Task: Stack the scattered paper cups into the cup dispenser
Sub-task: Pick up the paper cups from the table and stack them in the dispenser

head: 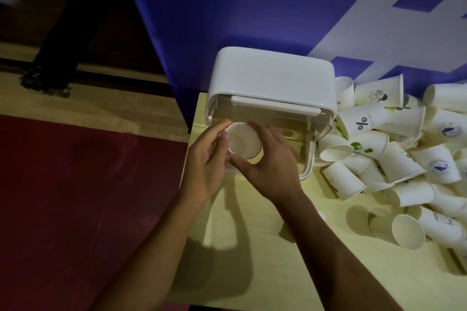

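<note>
A white paper cup point(243, 140), mouth facing me, sits between both my hands in front of the cup dispenser point(273, 78), a white-lidded box with clear walls. My left hand point(207, 159) grips the cup's left rim. The cup's right and lower side is wrapped by my right hand point(271, 161). The cup is at the dispenser's clear front, left side. A pile of scattered paper cups point(404, 154), some printed, lies on the table to the right of the dispenser.
The pale yellow table point(252, 247) has its left edge just left of my hands. A blue and white panel point(252, 7) stands behind the dispenser. Wood floor and a red mat point(75, 197) lie to the left.
</note>
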`<state>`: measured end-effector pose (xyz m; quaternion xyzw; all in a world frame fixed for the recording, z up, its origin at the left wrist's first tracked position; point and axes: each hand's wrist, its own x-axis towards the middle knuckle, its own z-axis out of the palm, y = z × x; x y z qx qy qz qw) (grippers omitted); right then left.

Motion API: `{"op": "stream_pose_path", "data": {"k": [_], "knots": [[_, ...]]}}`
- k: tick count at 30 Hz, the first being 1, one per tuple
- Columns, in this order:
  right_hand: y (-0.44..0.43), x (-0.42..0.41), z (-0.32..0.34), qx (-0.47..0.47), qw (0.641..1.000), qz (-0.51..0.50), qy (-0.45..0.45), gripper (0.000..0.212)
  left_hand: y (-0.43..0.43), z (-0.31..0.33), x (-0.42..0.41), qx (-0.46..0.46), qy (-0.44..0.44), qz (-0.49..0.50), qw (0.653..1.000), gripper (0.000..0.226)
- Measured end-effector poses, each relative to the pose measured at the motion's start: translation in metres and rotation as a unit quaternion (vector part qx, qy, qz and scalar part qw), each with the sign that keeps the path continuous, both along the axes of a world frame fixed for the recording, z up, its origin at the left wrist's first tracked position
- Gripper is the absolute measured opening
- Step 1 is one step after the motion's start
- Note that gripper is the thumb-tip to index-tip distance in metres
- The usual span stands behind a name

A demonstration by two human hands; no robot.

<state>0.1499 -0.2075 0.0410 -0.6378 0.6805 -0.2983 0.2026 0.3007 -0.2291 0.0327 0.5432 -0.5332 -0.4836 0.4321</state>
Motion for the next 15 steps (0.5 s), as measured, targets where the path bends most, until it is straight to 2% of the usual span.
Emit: {"op": "stream_pose_path", "data": {"k": [9, 15], "knots": [[-0.011, 0.000, -0.029, 0.070, 0.997, 0.009, 0.028, 0.087, -0.008, -0.036, 0.003, 0.046, -0.057, -0.015, 0.997, 0.033], [-0.012, 0.002, -0.037, 0.080, 0.996, 0.011, 0.025, 0.090, -0.008, -0.043, 0.006, 0.040, -0.097, -0.029, 0.994, 0.035]]}}
